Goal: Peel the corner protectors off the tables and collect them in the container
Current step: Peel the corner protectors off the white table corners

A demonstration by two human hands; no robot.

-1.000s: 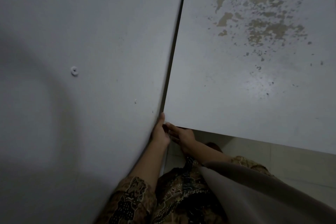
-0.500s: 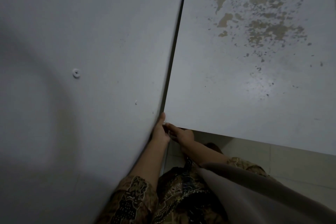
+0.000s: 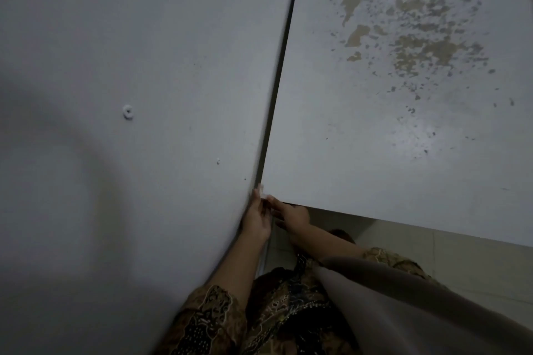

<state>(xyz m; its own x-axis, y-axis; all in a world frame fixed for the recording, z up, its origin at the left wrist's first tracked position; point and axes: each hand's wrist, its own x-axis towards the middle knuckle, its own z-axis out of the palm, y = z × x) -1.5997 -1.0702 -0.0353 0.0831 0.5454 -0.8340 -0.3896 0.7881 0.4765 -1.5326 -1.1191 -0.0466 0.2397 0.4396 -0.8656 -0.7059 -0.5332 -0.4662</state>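
Seen from above in dim light, two grey worktops fill most of the frame, pushed almost together with a thin dark gap running from the top centre down to the middle. The left worktop (image 3: 121, 95) is plain grey, with a small white ring-shaped object (image 3: 128, 111) lying on it at the left of centre. The right worktop (image 3: 360, 135) has a patch of worn, flaking brown marks (image 3: 403, 23) in the upper right of the frame. Where the gap ends, just below the middle of the frame, both hands meet at the near corner of the right worktop. The left hand (image 3: 257, 220) reaches up along the edge of the left worktop, its thumb and fingertips pinching a small, pale, translucent corner protector (image 3: 262, 192) at that corner. The right hand (image 3: 291, 215) comes in from the lower right, fingers curled toward the same spot; whether it grips the protector cannot be told. Patterned brown sleeves (image 3: 210, 323) cover both forearms at the bottom of the frame. Pale tiled floor (image 3: 461, 256) shows at the lower right, below the worktop edge.
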